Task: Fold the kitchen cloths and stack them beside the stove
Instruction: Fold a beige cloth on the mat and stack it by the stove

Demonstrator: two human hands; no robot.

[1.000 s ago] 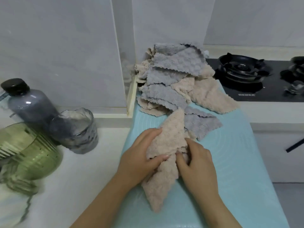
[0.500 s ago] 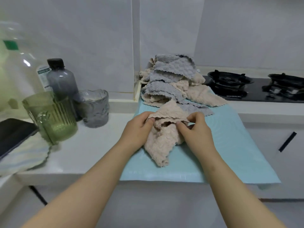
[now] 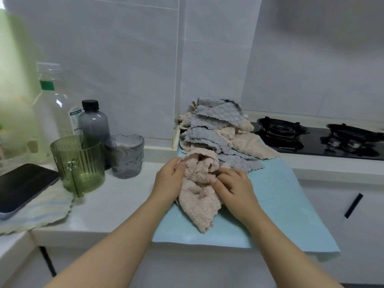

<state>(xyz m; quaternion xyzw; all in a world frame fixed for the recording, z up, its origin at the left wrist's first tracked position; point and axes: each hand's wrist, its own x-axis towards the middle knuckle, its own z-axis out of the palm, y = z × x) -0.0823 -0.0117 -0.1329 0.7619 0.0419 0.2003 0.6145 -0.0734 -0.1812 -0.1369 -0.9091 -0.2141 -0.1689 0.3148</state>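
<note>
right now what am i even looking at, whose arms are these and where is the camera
There is no machine here. These are a person's two bare arms, seen by one camera worn on the head, looking forward and down. That is why the arms enter from the bottom edge.

The left hand pinches an edge of a crumpled beige cloth, and the right hand grips its right side. The cloth lies on a blue mat. Behind it sits a loose pile of grey and beige cloths, with the stove to its right.

On the counter to the left stand a green cup, a grey glass, a dark bottle and a clear bottle. A phone lies on a striped cloth.
</note>
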